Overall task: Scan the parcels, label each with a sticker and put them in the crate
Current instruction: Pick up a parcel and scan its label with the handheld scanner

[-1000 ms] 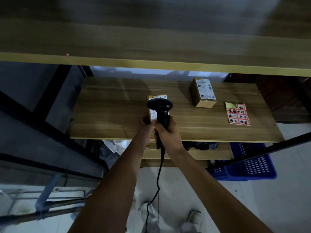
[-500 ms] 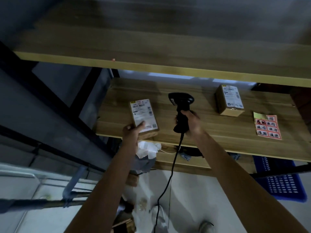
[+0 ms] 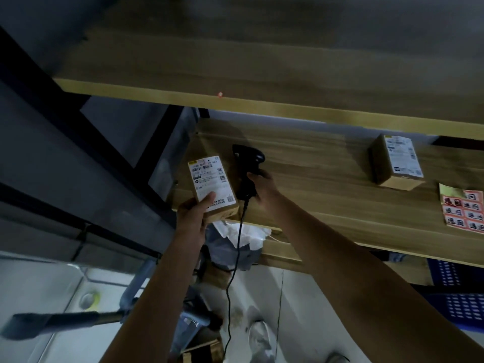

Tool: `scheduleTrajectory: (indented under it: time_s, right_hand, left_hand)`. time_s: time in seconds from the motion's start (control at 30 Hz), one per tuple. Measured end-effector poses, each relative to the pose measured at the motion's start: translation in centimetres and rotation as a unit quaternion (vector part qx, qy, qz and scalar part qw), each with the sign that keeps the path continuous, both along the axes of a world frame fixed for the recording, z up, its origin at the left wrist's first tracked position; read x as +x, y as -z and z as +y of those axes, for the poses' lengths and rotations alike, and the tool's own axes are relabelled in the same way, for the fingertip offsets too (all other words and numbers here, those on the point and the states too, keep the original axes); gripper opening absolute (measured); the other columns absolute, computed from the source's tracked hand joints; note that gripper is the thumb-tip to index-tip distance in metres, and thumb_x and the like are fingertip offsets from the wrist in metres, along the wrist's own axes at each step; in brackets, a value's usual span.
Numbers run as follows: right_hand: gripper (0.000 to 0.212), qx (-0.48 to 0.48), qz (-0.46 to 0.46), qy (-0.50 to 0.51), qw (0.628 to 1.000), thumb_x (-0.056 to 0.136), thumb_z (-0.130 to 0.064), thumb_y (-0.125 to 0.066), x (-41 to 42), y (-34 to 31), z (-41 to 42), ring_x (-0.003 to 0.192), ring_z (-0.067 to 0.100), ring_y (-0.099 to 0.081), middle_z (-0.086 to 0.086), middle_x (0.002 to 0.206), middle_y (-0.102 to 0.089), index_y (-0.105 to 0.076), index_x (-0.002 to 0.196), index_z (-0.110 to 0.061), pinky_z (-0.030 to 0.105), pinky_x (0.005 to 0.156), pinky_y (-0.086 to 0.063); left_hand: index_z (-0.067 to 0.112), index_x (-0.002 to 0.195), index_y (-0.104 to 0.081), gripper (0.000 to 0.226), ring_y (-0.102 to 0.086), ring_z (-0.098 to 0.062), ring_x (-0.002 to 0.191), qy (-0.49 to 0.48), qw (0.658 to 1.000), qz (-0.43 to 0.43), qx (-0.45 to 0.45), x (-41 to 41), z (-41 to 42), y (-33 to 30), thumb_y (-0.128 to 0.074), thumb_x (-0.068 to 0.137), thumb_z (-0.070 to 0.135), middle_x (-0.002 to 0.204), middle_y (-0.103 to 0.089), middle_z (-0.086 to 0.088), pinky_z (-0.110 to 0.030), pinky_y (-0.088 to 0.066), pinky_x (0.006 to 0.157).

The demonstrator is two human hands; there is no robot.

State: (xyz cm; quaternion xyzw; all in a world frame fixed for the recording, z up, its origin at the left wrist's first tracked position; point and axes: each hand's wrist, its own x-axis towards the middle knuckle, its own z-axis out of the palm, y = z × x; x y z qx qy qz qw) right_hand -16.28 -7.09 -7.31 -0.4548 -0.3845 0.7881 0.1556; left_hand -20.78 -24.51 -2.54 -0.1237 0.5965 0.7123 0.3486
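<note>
My left hand (image 3: 193,213) grips a small cardboard parcel (image 3: 213,184) by its near end, white shipping label facing up, over the left end of the wooden shelf (image 3: 314,184). Just to its right, my right hand (image 3: 263,188) holds the handle of a black barcode scanner (image 3: 247,163) standing on the shelf, its cord hanging down. A second labelled parcel (image 3: 396,162) lies at the shelf's back right. A sheet of red stickers (image 3: 462,209) lies at the right edge. Part of the blue crate (image 3: 455,292) shows below the shelf at the right.
An upper wooden shelf board (image 3: 262,74) overhangs the work area. Black frame posts (image 3: 78,121) stand at the left. Below the shelf are crumpled plastic wrap (image 3: 235,244), a small box on the floor (image 3: 204,352) and a dark pole (image 3: 65,320) at lower left.
My hands have separated: the left one carried the parcel left, away from the scanner, and the right one set the scanner upright on the shelf. The camera view swung left.
</note>
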Motion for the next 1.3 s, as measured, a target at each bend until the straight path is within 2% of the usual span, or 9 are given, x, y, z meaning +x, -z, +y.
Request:
scheduleTrajectory:
  time_s: [0.23, 0.33, 0.5, 0.67, 0.8, 0.93, 1.0, 1.1, 1.3]
  right_hand:
    - [0.040, 0.125, -0.072, -0.059, 0.988, 0.094, -0.011, -0.058, -1.7, 0.9, 0.3, 0.108, 0.031, -0.065, 0.017, 0.123, -0.064, -0.055, 0.133, -0.007, 0.043, 0.091, -0.055]
    - [0.038, 0.268, -0.179, -0.099, 0.941, 0.090, -0.028, -0.064, -1.1, 0.7, 0.5, 0.099, 0.018, -0.066, 0.004, 0.113, -0.069, -0.062, 0.128, -0.020, 0.023, 0.067, -0.050]
    - [0.044, 0.366, -0.214, -0.125, 0.897, 0.087, -0.036, -0.065, -0.3, 1.2, 1.1, 0.101, 0.018, -0.066, 0.000, 0.113, -0.070, -0.058, 0.129, -0.024, 0.031, 0.077, -0.054]
    - [0.029, 0.349, -0.151, -0.080, 0.921, 0.092, -0.038, -0.059, 1.0, -0.1, 0.8, 0.077, 0.004, -0.065, -0.006, 0.096, -0.072, -0.066, 0.114, -0.021, 0.020, 0.056, -0.042]
    - [0.018, 0.264, -0.043, -0.033, 0.963, 0.091, -0.041, -0.059, 5.0, -2.2, 0.8, 0.086, 0.018, -0.071, -0.001, 0.091, -0.073, -0.068, 0.098, -0.026, 0.041, 0.075, -0.060]
    - [0.017, 0.174, 0.059, -0.043, 0.982, 0.100, -0.024, -0.051, 10.3, -4.4, 0.9, 0.078, 0.011, -0.072, 0.005, 0.093, -0.070, -0.062, 0.105, -0.012, 0.024, 0.065, -0.059]
    - [0.011, 0.167, 0.056, -0.013, 0.984, 0.098, -0.016, -0.054, 12.5, -5.2, 1.6, 0.069, 0.006, -0.071, 0.004, 0.090, -0.069, -0.064, 0.101, -0.012, 0.020, 0.057, -0.056]
    - [0.010, 0.180, 0.012, 0.033, 0.983, 0.093, -0.012, -0.063, 15.5, -5.7, 3.4, 0.070, 0.008, -0.071, 0.003, 0.093, -0.071, -0.066, 0.101, -0.015, 0.023, 0.059, -0.059]
    - [0.022, 0.175, -0.016, 0.076, 0.981, 0.091, -0.014, -0.064, 21.9, -6.2, 6.7, 0.069, 0.006, -0.072, -0.001, 0.093, -0.072, -0.065, 0.114, -0.013, 0.019, 0.055, -0.055]
  left_hand:
    - [0.004, 0.123, -0.062, 0.048, -0.069, -0.026, 0.100, 0.007, 1.000, 0.001, 0.012, -0.1, 0.1, 0.3, -0.076, 0.076, 0.004, 0.114, -0.070, -0.012, -0.044, -0.053, 0.093]
    - [0.004, 0.116, -0.063, 0.041, -0.070, -0.024, 0.093, 0.015, 1.000, 0.005, 0.006, 0.3, 0.3, 0.2, -0.075, 0.077, 0.003, 0.110, -0.070, -0.013, -0.039, -0.057, 0.085]
    - [0.010, 0.097, -0.068, 0.019, -0.073, -0.015, 0.077, 0.046, 0.999, 0.021, -0.003, 0.8, 0.8, 0.2, -0.074, 0.079, 0.006, 0.099, -0.073, -0.008, -0.025, -0.059, 0.062]
    - [0.010, 0.099, -0.068, 0.020, -0.073, -0.016, 0.081, 0.079, 0.996, 0.028, -0.024, 2.0, 2.1, -0.3, -0.075, 0.080, 0.010, 0.099, -0.073, -0.008, -0.021, -0.056, 0.058]
    - [0.017, 0.096, -0.064, 0.017, -0.068, -0.011, 0.081, 0.112, 0.993, 0.024, -0.033, 3.6, 3.9, -1.0, -0.073, 0.082, 0.014, 0.095, -0.071, -0.002, -0.016, -0.053, 0.051]
    - [0.015, 0.116, -0.060, 0.046, -0.067, -0.020, 0.100, 0.143, 0.988, 0.033, -0.050, 5.5, 6.6, -1.4, -0.080, 0.076, 0.020, 0.111, -0.071, -0.005, -0.030, -0.056, 0.081]
    - [0.014, 0.123, -0.057, 0.055, -0.066, -0.022, 0.106, 0.163, 0.985, 0.031, -0.043, 7.1, 8.2, -1.5, -0.081, 0.074, 0.017, 0.116, -0.070, -0.005, -0.035, -0.052, 0.091]
    - [0.014, 0.108, -0.063, 0.033, -0.067, -0.022, 0.100, 0.206, 0.977, 0.044, -0.028, 9.8, 10.6, -2.0, -0.077, 0.079, 0.012, 0.106, -0.071, -0.005, -0.037, -0.053, 0.092]
    - [0.015, 0.112, -0.061, 0.032, -0.064, -0.015, 0.093, 0.284, 0.924, 0.237, -0.101, 15.7, 15.5, -1.7, -0.071, 0.085, 0.030, 0.103, -0.065, 0.003, -0.019, -0.050, 0.069]
